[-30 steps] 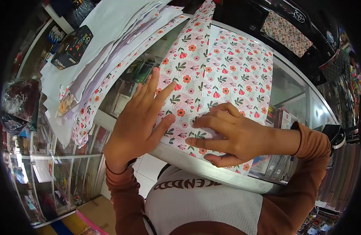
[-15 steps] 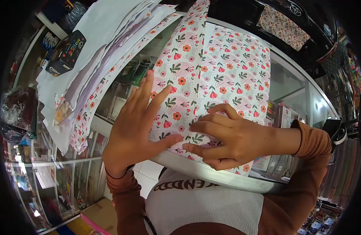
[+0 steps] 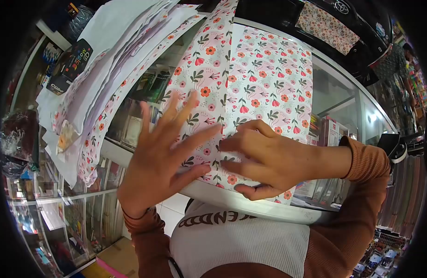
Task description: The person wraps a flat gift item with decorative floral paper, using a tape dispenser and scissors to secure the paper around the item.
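Floral wrapping paper [image 3: 264, 78] with orange and pink flowers lies across a glass counter. Its left part forms a long flap [image 3: 205, 78] whose edge overlaps the right part along a near-vertical line. Over the lower left of this flap, my left hand [image 3: 160, 157] is open, its fingers spread wide and slightly blurred. The fingers of my right hand [image 3: 264, 160] are bent and apart, their tips on the paper right by the flap's edge. Its thumb points toward the paper's near edge, and no separate object shows in it.
A stack of large paper sheets [image 3: 116, 41] leans across the counter's left side, with a small black box [image 3: 70, 67] on it. Boxes [image 3: 331, 134] show under the glass counter [image 3: 343, 102] at right. A black Toyota-badged car-like object [image 3: 366, 28] stands behind.
My left hand has lifted a little, its fingers spreading and its index finger moving right toward the flap's edge. My right fingers have shifted slightly along that edge. The whole view has moved slightly.
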`<action>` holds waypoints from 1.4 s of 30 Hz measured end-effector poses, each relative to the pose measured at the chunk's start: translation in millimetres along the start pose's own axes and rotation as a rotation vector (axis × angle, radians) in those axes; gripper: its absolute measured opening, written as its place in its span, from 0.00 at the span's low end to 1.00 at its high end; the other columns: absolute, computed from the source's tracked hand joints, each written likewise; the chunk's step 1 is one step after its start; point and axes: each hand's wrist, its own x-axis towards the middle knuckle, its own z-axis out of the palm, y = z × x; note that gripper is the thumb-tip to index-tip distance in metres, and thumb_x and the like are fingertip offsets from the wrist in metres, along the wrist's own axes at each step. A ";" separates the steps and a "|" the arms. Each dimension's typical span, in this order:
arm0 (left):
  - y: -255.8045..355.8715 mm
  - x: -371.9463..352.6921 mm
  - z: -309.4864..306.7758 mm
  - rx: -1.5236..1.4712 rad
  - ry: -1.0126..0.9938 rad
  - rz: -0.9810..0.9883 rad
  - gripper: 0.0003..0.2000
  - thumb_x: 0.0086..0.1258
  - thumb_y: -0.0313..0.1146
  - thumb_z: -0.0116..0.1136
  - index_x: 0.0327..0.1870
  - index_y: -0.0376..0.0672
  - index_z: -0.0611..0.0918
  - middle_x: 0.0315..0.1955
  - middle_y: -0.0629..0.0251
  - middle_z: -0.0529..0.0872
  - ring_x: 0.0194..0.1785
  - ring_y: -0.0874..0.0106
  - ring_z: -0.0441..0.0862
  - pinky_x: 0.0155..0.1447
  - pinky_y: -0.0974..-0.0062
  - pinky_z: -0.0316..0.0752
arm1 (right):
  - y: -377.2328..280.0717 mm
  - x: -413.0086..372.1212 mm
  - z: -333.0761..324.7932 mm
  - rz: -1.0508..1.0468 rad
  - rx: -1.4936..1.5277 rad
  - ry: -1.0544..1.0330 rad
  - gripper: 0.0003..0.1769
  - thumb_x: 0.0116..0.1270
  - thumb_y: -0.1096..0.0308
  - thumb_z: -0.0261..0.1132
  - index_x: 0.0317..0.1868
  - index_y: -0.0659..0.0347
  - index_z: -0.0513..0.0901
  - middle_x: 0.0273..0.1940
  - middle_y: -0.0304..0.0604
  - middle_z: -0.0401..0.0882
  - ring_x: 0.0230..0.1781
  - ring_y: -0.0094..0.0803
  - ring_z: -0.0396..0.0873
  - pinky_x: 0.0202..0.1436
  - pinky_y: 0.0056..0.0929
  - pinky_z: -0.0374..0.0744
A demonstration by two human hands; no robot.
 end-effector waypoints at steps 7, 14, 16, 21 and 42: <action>-0.3 0.2 3.2 -0.148 -0.182 0.065 0.19 0.68 0.39 0.58 0.60 0.56 0.81 0.74 0.57 0.62 0.77 0.53 0.54 0.76 0.43 0.40 | 23.2 -4.1 -1.4 0.415 -0.192 0.241 0.29 0.64 0.59 0.63 0.59 0.66 0.65 0.55 0.60 0.64 0.56 0.55 0.65 0.61 0.51 0.62; -0.9 1.5 2.4 -0.161 -0.171 0.067 0.18 0.68 0.38 0.58 0.59 0.56 0.82 0.73 0.57 0.62 0.77 0.54 0.54 0.76 0.42 0.41 | 128.1 -38.6 -46.3 0.935 -0.549 0.156 0.40 0.73 0.40 0.43 0.72 0.64 0.56 0.74 0.62 0.49 0.79 0.55 0.37 0.73 0.70 0.39; -1.6 1.7 2.3 -0.163 -0.170 0.070 0.18 0.68 0.38 0.58 0.59 0.56 0.82 0.73 0.57 0.62 0.77 0.53 0.54 0.76 0.42 0.41 | 147.6 -49.0 -52.6 0.975 -0.610 0.142 0.41 0.73 0.38 0.43 0.73 0.61 0.55 0.75 0.61 0.46 0.79 0.54 0.35 0.71 0.74 0.37; -1.7 1.1 2.9 -0.170 -0.170 0.076 0.18 0.67 0.38 0.58 0.59 0.56 0.82 0.73 0.56 0.62 0.77 0.52 0.55 0.76 0.42 0.41 | 183.6 -70.0 -75.7 1.070 -0.843 -0.092 0.44 0.71 0.33 0.39 0.75 0.58 0.53 0.77 0.60 0.42 0.80 0.51 0.31 0.68 0.79 0.30; -7.3 -1.5 7.4 -0.162 -0.109 0.120 0.20 0.67 0.38 0.60 0.61 0.54 0.80 0.71 0.58 0.67 0.74 0.51 0.61 0.73 0.39 0.48 | 43.8 20.9 -29.5 0.085 -0.401 -0.074 0.27 0.73 0.52 0.56 0.68 0.52 0.68 0.73 0.44 0.61 0.76 0.36 0.55 0.72 0.63 0.46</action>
